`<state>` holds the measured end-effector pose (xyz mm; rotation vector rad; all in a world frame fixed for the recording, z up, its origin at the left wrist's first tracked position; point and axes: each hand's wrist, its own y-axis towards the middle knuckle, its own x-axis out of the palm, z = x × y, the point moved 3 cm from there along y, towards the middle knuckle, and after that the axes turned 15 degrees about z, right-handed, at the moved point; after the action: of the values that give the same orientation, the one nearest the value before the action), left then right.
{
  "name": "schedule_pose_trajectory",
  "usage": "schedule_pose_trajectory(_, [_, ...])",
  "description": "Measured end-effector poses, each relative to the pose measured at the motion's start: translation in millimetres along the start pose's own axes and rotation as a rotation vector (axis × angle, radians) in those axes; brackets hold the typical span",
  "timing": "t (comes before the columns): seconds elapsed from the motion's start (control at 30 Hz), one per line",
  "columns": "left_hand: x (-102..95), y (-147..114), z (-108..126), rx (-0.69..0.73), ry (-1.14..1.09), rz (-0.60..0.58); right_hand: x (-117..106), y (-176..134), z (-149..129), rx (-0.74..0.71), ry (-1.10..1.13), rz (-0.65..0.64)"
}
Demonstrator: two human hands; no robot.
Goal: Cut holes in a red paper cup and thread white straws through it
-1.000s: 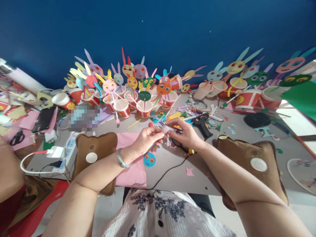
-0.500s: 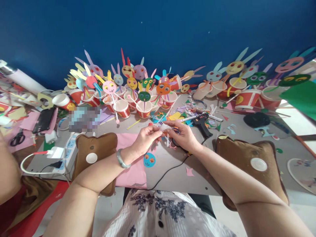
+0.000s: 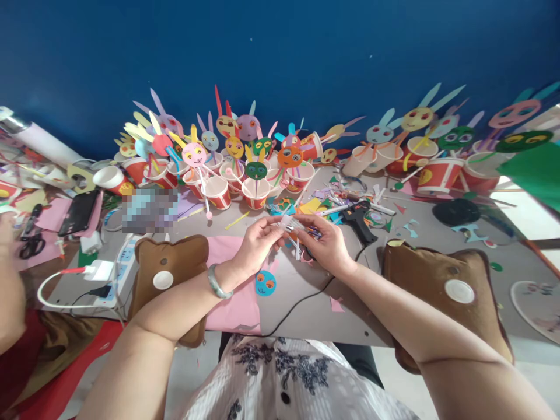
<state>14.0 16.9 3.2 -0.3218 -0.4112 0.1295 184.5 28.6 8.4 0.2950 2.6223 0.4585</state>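
"What's gripped?"
"One whitish piece [image 3: 287,221], dial centre: left hand [image 3: 261,242] and right hand [image 3: 327,242] hold it, pinched closed."
"Nearby?"
"One blue paper face [image 3: 265,284], seven o'clock; two brown cushions [image 3: 181,265], eight and four."

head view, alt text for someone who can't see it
The left hand and right hand hold a small whitish piece over a grey table. A blue paper face lies nearer the viewer, a glue gun to the right; behind are cups with long-eared paper figures.
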Motion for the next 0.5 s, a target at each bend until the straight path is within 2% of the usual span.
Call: schedule_pose_trajectory(0.5, [1.2, 4.2, -3.7, 0.014, -0.025, -0.009, -2.7, -4.3, -8.1, -0.148, -0.061, 0.021])
